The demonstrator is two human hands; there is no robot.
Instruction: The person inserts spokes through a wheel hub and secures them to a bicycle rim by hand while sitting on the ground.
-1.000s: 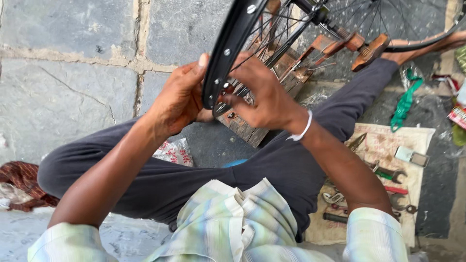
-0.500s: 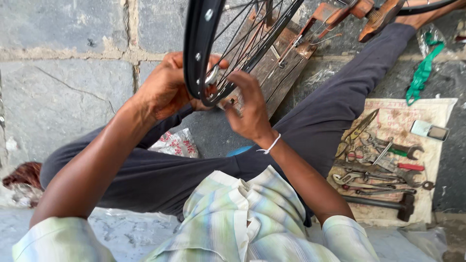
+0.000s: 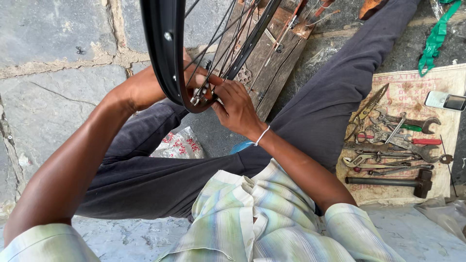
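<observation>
A black bicycle wheel rim [image 3: 162, 53] with thin metal spokes [image 3: 228, 43] stands upright in front of me, its lowest part between my hands. My left hand [image 3: 141, 87] grips the rim from the left side, partly hidden behind it. My right hand [image 3: 235, 109] is on the inner side of the rim, fingers pinched on a small metal part at a spoke end [image 3: 201, 94]. A white band circles my right wrist. I sit cross-legged in dark trousers.
A worn wooden board [image 3: 272, 53] lies under the wheel. To the right, a cloth mat [image 3: 405, 140] carries several wrenches, pliers, a screwdriver and a hammer [image 3: 388, 180]; a phone [image 3: 444, 101] and a green strap [image 3: 434, 36] lie near it. A printed plastic bag [image 3: 179, 144] sits by my leg on grey stone paving.
The view has shifted so the wheel sits further left and more upright. Both hands stay on the rim's lower edge; my right hand's fingers have closed in on a spoke end.
</observation>
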